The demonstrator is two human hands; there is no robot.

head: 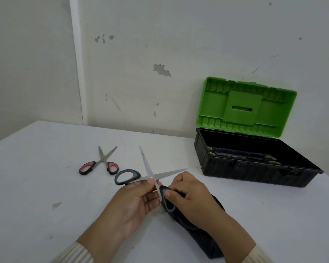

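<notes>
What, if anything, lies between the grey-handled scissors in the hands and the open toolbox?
Nothing visible. The left hand and right hand both grip the grey-handled scissors, and only table surface separates them from the toolbox, whose green lid stands up. The red-handled scissors lie off to the left.

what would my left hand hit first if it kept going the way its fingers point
Besides the grey-handled scissors it holds, the left hand would likely meet the right hand first, close ahead on the other handle. Beyond that lies the open toolbox, though depth is hard to judge.
</notes>
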